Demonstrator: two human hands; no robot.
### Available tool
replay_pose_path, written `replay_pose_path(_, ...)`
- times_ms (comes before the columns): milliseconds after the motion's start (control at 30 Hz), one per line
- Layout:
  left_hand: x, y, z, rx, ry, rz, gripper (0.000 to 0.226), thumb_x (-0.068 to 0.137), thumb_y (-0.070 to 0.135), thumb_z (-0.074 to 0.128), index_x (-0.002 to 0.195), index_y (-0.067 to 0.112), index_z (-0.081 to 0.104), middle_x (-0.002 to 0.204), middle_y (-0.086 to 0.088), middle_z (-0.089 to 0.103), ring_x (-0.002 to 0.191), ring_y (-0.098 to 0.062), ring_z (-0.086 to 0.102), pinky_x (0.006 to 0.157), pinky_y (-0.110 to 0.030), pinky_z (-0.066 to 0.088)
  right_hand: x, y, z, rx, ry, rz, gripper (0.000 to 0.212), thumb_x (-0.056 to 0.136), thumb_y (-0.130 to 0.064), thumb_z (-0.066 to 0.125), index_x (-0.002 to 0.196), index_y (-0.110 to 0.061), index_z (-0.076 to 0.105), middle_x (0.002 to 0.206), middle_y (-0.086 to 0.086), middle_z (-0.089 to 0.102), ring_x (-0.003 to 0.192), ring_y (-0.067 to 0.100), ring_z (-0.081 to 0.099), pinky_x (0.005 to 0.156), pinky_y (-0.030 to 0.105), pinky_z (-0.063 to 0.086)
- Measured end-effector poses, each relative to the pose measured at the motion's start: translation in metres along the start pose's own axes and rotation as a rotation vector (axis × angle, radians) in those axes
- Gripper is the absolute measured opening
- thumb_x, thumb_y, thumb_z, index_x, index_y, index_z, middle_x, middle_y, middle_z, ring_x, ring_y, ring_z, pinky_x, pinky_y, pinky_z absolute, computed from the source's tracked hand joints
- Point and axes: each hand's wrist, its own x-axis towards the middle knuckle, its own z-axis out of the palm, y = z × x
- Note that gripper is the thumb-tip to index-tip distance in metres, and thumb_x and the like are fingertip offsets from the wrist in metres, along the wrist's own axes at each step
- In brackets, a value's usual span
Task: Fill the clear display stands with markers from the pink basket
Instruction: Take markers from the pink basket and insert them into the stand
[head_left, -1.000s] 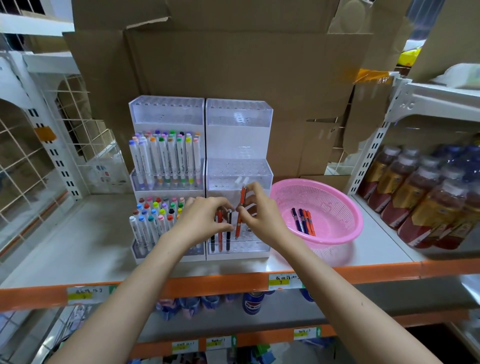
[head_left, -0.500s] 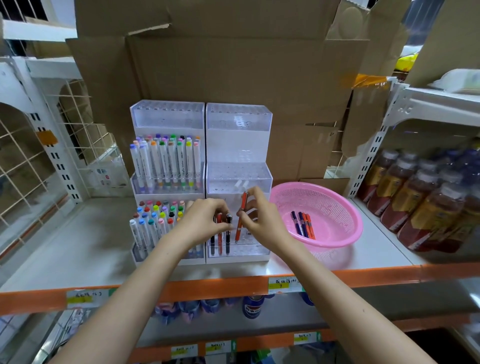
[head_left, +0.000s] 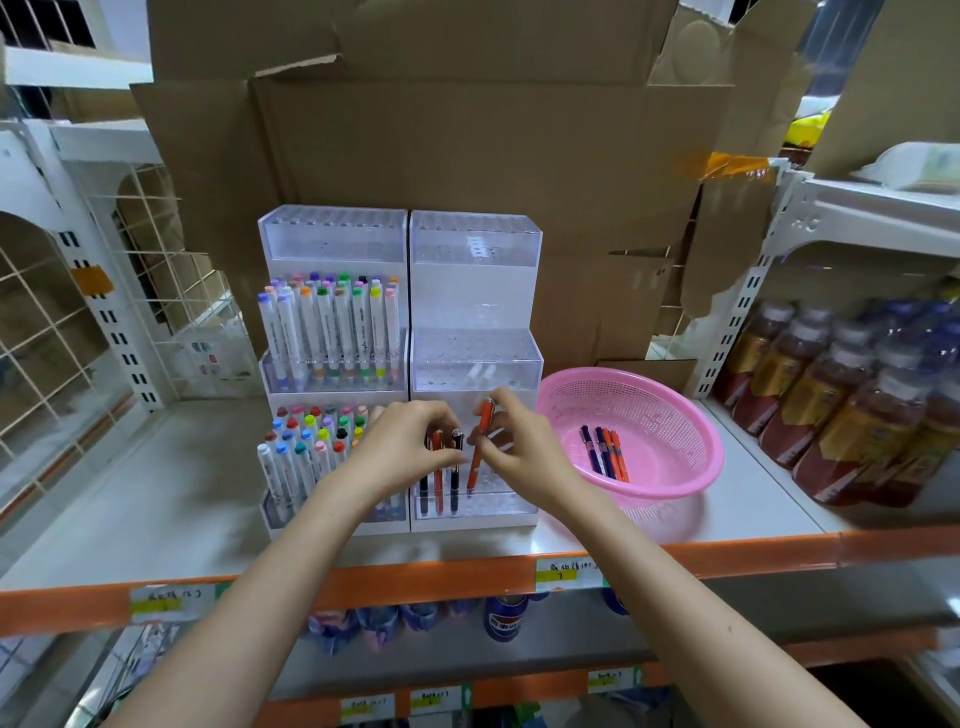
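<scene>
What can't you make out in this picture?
Head view only:
- Whether the left hand pinches a pen: its own curled fingers hide the contact.
- Whether the orange pen is seated in the clear stand: tip too small, blurred.
- Shelf labels: too small to read.
- Bottles at right: blurred, cut by the edge.

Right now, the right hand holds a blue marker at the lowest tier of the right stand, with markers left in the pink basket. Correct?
Only the colour is wrong: the head view shows an orange marker in the right hand, not blue. The right stand and pink basket are correct.
</scene>
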Motion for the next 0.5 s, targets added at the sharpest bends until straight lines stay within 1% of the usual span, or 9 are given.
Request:
replay_pose_path(33,-0.0003,0.0008,-0.0009,-0.010,0.000,0.005,0.026,0.072,0.040,0.077,0.080,0.044,0.053,0.084,0.019,0.061,0.089,-0.010,0.061,0.092,-0.046,0.046,0.0004,-0.0002,-0.0001,-0.007,-0.010,-0.002,0.019,0.092,-0.008,0.058,0.102,-0.020,0.047,0.093,0.002,0.068,0.080,0.011,0.066,0.067,0.020,0.054)
replay_pose_path(100,-0.0004,0.0019,-0.0022,-0.037,0.001,0.013,0.026,0.072,0.037,0.078,0.082,0.044,0.056,0.085,0.018,0.064,0.090,-0.007,0.062,0.092,-0.044,0.047,0.0009,0.0010,0.0006,-0.038,-0.058,-0.003,0.017,0.093,-0.008,0.057,0.099,-0.021,0.047,0.098,0.004,0.069,0.086,0.015,0.067,0.072,0.026,0.056)
replay_pose_path(167,-0.0001,0.0019,-0.0025,-0.046,0.001,0.020,0.022,0.074,0.034,0.078,0.083,0.041,0.059,0.086,0.016,0.067,0.089,-0.006,0.062,0.091,-0.043,0.048,0.0008,0.0035,0.0020,-0.072,-0.110,0.011,0.019,0.092,-0.006,0.055,0.097,-0.020,0.043,0.103,0.008,0.070,0.093,0.020,0.067,0.078,0.033,0.057)
replay_pose_path(233,0.0001,0.0011,-0.0023,-0.038,0.010,0.021,0.017,0.076,0.033,0.077,0.084,0.037,0.063,0.086,0.015,0.068,0.088,-0.006,0.063,0.090,-0.041,0.049,-0.0008,0.0052,0.0031,-0.089,-0.136,0.027,0.021,0.093,-0.004,0.054,0.094,-0.020,0.040,0.105,0.010,0.070,0.095,0.022,0.066,0.080,0.037,0.056)
replay_pose_path(400,-0.0007,-0.0004,-0.0022,-0.020,0.026,0.009,0.016,0.078,0.028,0.076,0.091,0.025,0.067,0.090,0.009,0.069,0.087,-0.007,0.063,0.085,-0.035,0.053,-0.0058,0.0062,0.0022,-0.072,-0.168,0.057,0.019,0.096,-0.002,0.050,0.094,-0.017,0.040,0.105,0.010,0.070,0.096,0.017,0.066,0.081,0.030,0.055)
replay_pose_path(500,-0.0011,-0.0011,-0.0026,-0.009,0.028,0.003,0.017,0.079,0.029,0.076,0.093,0.024,0.068,0.091,0.008,0.068,0.088,-0.008,0.063,0.085,-0.034,0.053,-0.0056,0.0054,0.0019,-0.071,-0.163,0.056,0.017,0.096,0.000,0.049,0.095,-0.014,0.041,0.104,0.012,0.070,0.096,0.017,0.067,0.081,0.032,0.056)
